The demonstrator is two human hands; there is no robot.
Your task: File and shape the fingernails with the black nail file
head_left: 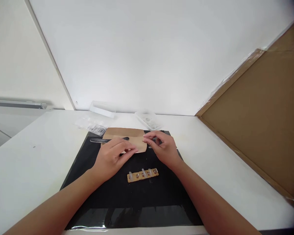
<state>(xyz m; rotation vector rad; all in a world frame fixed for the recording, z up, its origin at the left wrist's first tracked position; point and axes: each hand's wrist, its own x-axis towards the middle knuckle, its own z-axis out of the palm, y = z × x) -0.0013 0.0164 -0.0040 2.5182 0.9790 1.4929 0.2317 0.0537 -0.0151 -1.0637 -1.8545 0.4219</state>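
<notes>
A tan paper sheet [137, 141] lies at the back of the black mat [147, 199]. My left hand [114, 155] rests over its lower left part, thumb and fingers pinched near the lower edge; what they hold, if anything, is too small to name. A dark narrow file [96, 140] lies across the paper, partly behind that hand. At the paper's right edge is my right hand [163, 147], its thumb and forefinger close together, contents too small to tell. Nearer the front, a small wooden strip [140, 176] carries several translucent upright pieces and metallic round bits.
Behind the mat stand a clear plastic box [102, 110] and a translucent tray [149, 121] with small items. Clear packets [96, 128] lie at the back left. A large cardboard panel [259, 114] leans along the right side. A white wall rises behind the table.
</notes>
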